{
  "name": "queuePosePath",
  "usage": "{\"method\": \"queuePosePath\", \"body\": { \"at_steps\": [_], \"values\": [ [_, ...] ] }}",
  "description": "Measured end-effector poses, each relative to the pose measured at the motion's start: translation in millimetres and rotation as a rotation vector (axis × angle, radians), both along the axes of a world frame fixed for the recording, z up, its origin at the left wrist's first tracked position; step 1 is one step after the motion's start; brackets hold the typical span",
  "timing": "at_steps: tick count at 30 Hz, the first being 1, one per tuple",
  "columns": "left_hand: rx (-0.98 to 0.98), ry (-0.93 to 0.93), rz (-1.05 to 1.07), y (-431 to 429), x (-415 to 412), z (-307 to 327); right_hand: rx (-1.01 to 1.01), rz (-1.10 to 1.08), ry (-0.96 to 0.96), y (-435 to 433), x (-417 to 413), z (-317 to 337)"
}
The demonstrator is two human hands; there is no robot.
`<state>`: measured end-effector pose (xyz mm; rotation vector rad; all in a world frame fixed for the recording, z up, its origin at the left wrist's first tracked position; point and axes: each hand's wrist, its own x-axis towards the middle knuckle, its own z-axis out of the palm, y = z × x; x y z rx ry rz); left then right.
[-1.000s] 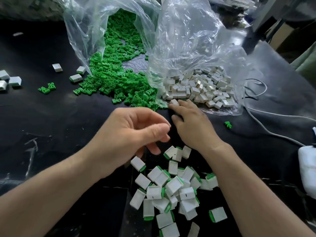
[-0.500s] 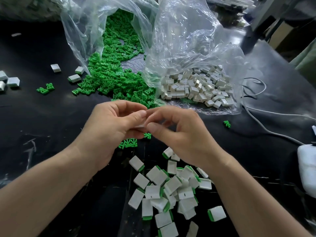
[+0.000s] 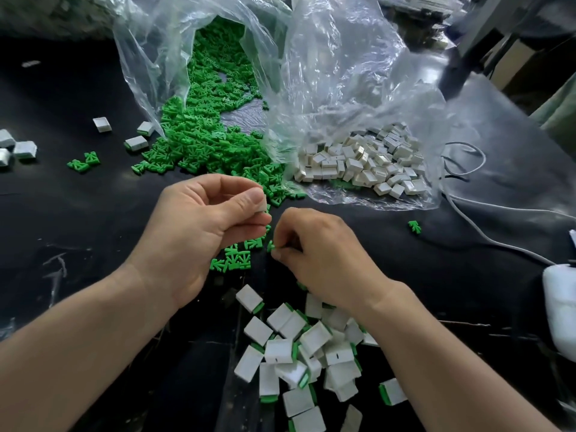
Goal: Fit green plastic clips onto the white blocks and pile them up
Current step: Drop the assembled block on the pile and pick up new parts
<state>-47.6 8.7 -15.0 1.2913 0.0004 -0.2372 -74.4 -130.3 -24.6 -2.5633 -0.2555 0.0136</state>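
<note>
My left hand [image 3: 199,232] pinches a white block [image 3: 261,206] between thumb and forefinger, just above the table. My right hand [image 3: 324,260] is lower and to the right, pinching a green clip [image 3: 270,246] at its fingertips. A few loose green clips [image 3: 232,260] lie on the black table between the hands. Near the front, a pile of finished blocks with green clips [image 3: 305,353] lies partly under my right wrist. A clear bag spilling green clips [image 3: 205,132] sits behind, and beside it a clear bag of white blocks [image 3: 361,163].
Stray white blocks [image 3: 18,149] and two green clips [image 3: 84,162] lie at the far left. A single clip [image 3: 414,226] lies at the right. White cables [image 3: 486,235] run along the right side toward a white object [image 3: 561,307] at the edge.
The hands were together half a second ago. Now the left keeps the white block, and the right has dropped lower and holds a green clip.
</note>
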Motion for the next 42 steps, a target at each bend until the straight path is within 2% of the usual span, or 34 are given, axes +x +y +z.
{"method": "queuePosePath", "body": {
  "at_steps": [4, 8, 10, 14, 29, 34, 39, 42],
  "values": [
    [-0.024, -0.008, -0.05, 0, -2, 0, 0.183, -0.091, -0.015, -13, 3, 6],
    [-0.019, 0.0, -0.086, 0, -2, -2, 0.641, -0.242, -0.012, -21, 3, 16],
    [0.012, -0.008, -0.103, 0, -3, -2, 0.83, -0.242, 0.037, -19, 1, 18],
    [0.06, -0.018, -0.124, 1, -4, -2, 0.933, -0.199, 0.081, -12, -1, 20],
    [0.118, -0.071, -0.107, 0, -6, -3, 0.756, -0.13, 0.006, -11, -2, 18],
    [0.134, -0.107, -0.115, 1, -8, -1, 0.758, -0.118, 0.065, -11, -2, 17],
    [0.143, -0.108, -0.105, 1, -8, 0, 0.431, -0.094, 0.058, -8, -2, 14],
    [0.189, -0.146, -0.129, 1, -9, 1, 0.338, -0.034, 0.033, -9, -4, 16]
  ]
}}
